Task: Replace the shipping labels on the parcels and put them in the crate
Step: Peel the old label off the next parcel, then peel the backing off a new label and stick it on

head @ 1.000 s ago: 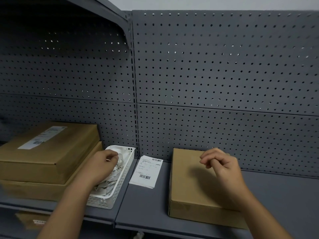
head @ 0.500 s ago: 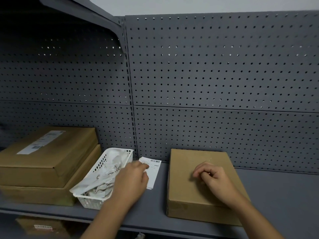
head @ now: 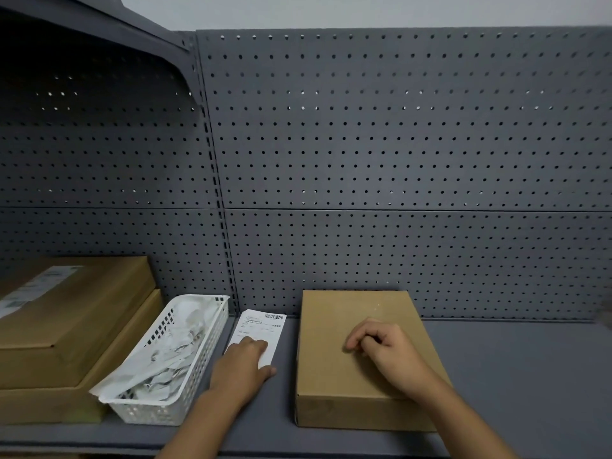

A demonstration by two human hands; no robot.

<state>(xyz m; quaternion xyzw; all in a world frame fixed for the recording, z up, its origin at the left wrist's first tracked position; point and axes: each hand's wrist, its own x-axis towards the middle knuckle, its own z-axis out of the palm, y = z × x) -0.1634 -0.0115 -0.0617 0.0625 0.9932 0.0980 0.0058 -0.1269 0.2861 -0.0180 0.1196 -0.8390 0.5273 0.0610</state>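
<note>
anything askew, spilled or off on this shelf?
The white basket sits skewed to the front edge of the shelf. The crumpled paper scraps in it are piled up, and one sheet hangs over the basket's near-left corner. Nothing has spilled onto the shelf, and no damage shows.

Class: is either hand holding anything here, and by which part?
Nothing is clearly gripped. The left hand rests on the near end of the shipping label; the right hand rests, fingers curled, on top of the parcel.
</note>
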